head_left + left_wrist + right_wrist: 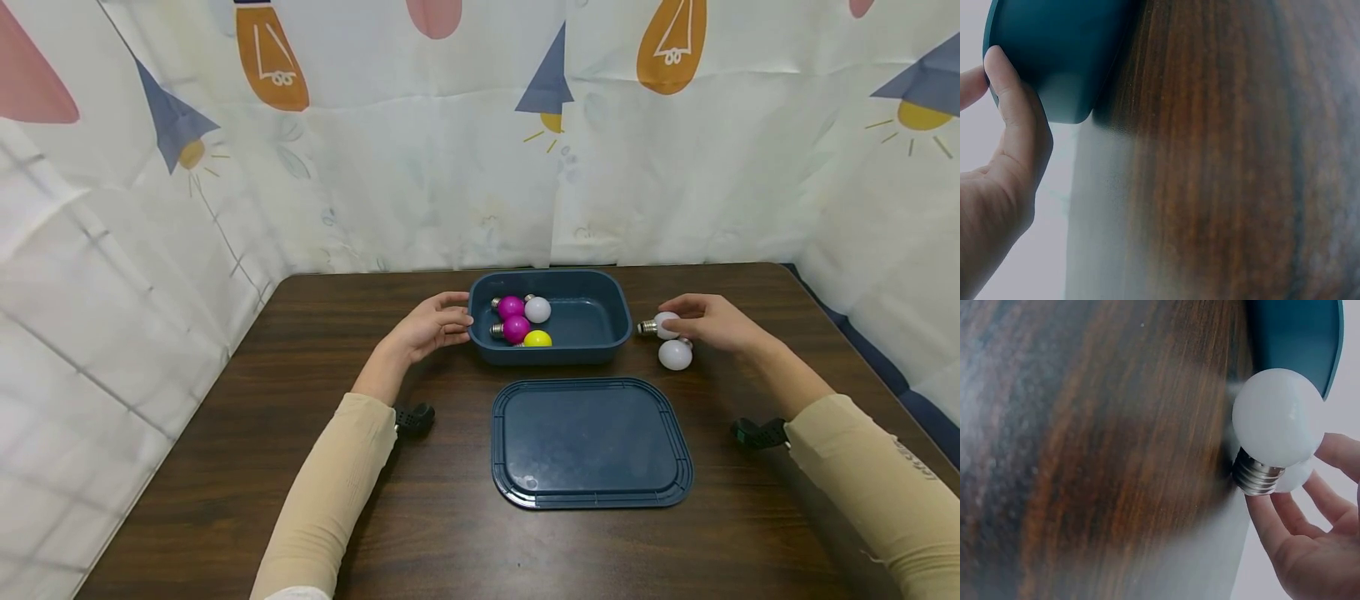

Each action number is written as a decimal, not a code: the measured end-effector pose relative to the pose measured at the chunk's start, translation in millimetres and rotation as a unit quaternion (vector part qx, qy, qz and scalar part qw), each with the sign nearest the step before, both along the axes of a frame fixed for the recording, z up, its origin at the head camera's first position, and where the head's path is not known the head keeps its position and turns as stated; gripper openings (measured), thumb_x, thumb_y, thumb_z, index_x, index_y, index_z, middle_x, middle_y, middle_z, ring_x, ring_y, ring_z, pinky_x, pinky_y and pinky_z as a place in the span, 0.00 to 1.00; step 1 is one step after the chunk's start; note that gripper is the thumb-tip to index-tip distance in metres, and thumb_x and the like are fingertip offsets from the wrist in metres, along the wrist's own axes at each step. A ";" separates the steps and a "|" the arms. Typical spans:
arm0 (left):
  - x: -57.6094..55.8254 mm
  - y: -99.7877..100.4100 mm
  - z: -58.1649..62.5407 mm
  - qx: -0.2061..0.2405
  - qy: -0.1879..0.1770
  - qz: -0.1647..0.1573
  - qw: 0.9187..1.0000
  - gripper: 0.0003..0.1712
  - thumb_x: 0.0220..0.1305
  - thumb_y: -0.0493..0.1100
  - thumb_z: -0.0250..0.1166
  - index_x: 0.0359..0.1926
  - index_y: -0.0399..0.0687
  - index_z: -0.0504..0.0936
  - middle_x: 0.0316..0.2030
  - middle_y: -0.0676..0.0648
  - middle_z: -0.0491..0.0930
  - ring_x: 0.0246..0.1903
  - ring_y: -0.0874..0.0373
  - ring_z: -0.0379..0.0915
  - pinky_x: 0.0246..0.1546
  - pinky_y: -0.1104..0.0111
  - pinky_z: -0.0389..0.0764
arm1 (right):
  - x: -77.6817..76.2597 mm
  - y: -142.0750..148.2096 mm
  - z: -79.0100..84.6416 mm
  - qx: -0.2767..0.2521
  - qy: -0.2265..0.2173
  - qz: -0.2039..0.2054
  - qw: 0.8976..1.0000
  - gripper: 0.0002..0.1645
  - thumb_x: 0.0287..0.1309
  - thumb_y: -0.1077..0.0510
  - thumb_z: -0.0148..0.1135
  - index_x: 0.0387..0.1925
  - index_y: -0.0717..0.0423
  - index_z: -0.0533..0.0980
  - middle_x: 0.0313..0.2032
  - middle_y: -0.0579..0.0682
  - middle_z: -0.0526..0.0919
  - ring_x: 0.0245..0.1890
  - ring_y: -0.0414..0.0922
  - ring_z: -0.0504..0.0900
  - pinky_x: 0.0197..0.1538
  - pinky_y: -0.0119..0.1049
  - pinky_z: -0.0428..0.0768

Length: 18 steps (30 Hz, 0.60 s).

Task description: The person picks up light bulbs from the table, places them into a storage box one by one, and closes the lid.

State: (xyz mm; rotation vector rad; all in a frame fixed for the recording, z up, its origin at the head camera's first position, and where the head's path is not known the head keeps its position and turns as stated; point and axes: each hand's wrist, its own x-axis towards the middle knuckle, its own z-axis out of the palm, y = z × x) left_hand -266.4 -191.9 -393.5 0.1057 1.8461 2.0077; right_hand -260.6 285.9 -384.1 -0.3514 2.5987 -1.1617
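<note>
My left hand [431, 327] touches the left end of a dark blue plastic box [553, 356] with its fingertips, fingers slightly bent. Inside the box lie magenta bulbs [516, 328], a white bulb [537, 309] and a yellow bulb [537, 338]. To the right of the box, my right hand [708, 322] holds a white light bulb [664, 326] between thumb and fingers, its metal screw base pointing left. Just in front of that hand a second white bulb [675, 356] rests on the table; in the right wrist view this nearer bulb [1277, 415] partly hides the held one [1294, 477].
A flat dark blue lid [592, 442] lies on the brown wooden table [420, 517], in front of the box. Behind the table hangs a white curtain [450, 183] printed with lamps and bulbs. Each wrist carries a black strapped camera [415, 419].
</note>
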 end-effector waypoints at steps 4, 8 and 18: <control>1.0 0.2 1.1 -0.001 -0.002 0.000 1.000 0.34 0.75 0.31 0.58 0.77 0.42 0.58 0.63 0.30 0.66 0.40 0.54 0.80 0.42 0.69 0.85 | 1.9 0.5 2.8 0.000 0.003 -0.001 1.000 0.35 0.75 0.47 0.59 0.70 0.67 0.67 0.63 0.70 0.73 0.49 0.54 0.82 0.48 0.44 0.83; 1.7 0.3 1.8 -0.001 -0.003 -0.001 1.000 0.34 0.75 0.31 0.58 0.77 0.42 0.57 0.63 0.29 0.66 0.41 0.54 0.80 0.43 0.69 0.85 | 3.6 -0.4 5.6 0.002 0.007 -0.004 1.000 0.34 0.75 0.47 0.60 0.69 0.66 0.69 0.62 0.69 0.74 0.48 0.54 0.83 0.50 0.45 0.83; 1.1 0.6 1.5 0.000 -0.001 0.001 1.000 0.33 0.75 0.31 0.58 0.77 0.42 0.58 0.61 0.30 0.68 0.37 0.56 0.81 0.42 0.69 0.85 | 6.4 -1.3 11.6 -0.004 0.000 -0.011 1.000 0.35 0.75 0.46 0.60 0.70 0.66 0.68 0.63 0.69 0.74 0.53 0.59 0.82 0.56 0.52 0.82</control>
